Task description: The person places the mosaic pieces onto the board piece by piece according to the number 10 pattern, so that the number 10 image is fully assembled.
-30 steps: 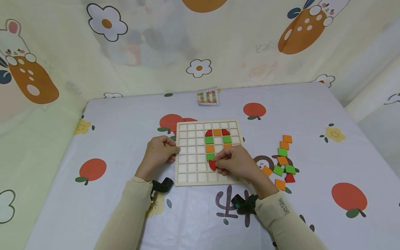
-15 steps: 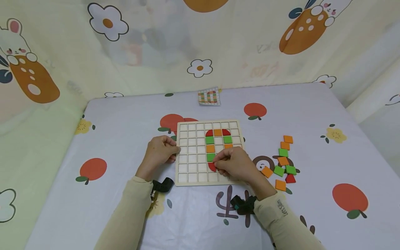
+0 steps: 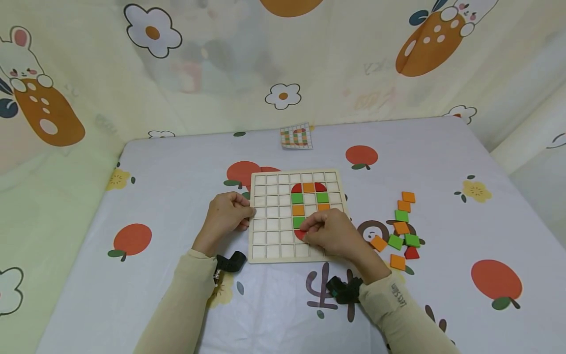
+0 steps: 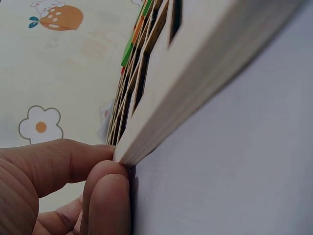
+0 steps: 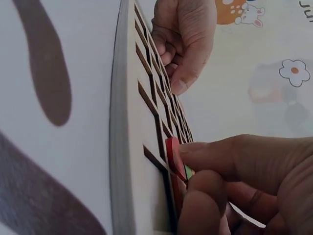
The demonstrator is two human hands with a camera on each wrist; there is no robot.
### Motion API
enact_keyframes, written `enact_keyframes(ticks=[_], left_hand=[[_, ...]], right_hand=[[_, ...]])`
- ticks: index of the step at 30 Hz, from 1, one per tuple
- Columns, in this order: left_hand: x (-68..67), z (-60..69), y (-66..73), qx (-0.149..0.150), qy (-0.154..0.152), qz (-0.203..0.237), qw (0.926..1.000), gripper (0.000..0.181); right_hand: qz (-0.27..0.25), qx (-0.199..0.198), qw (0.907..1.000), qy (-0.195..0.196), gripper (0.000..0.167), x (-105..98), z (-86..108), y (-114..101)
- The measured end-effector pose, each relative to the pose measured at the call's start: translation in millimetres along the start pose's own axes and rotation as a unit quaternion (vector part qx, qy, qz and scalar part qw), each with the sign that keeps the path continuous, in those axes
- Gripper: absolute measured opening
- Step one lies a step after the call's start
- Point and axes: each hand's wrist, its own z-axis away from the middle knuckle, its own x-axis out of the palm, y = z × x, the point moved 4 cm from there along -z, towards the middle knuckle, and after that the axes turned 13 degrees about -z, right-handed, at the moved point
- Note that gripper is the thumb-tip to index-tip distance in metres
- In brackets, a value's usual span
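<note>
A wooden grid board (image 3: 271, 253) lies on the table. My left hand (image 3: 226, 212) pinches its left edge; in the left wrist view the thumb (image 4: 73, 159) is at the rim with curled fingers beside it. My right hand (image 3: 333, 233) pinches a rounded red tile (image 5: 174, 155) at a cell below a green tile (image 3: 298, 222). In the right wrist view, part of this red tile stands above the grid. Further up, orange, green and red tiles sit in cells, among them an orange tile (image 3: 308, 187) between two rounded red ones. My right hand hides the board's lower right cells.
Right of the board lie several loose orange, green and red tiles, including a green tile (image 3: 395, 241) and a red tile (image 3: 411, 252). A small printed pattern card (image 3: 296, 136) stands at the table's back edge, before a patterned curtain (image 3: 212, 98).
The red tile has turned and come down into line with the cell under the green tile. My right fingers have shifted slightly over it. My left hand stays at the board's edge.
</note>
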Motion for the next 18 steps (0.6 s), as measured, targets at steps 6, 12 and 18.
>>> enact_keyframes(ticks=[6,12,18], left_hand=[[1.2,-0.2,1.0,-0.001,-0.005,-0.003,1.0,0.017],[2.0,0.7,2.2,-0.006,-0.005,-0.002,1.0,0.018],[0.7,-0.4,-0.4,-0.012,-0.006,-0.008,0.9999,0.018]], right_hand=[[-0.044,-0.011,0.9989,0.016,0.016,-27.3,12.3,3.3],[-0.058,0.029,0.9943,0.085,0.026,-84.6,44.0,18.7],[-0.03,0.092,0.9858,0.137,0.035,-128.3,76.1,49.1]])
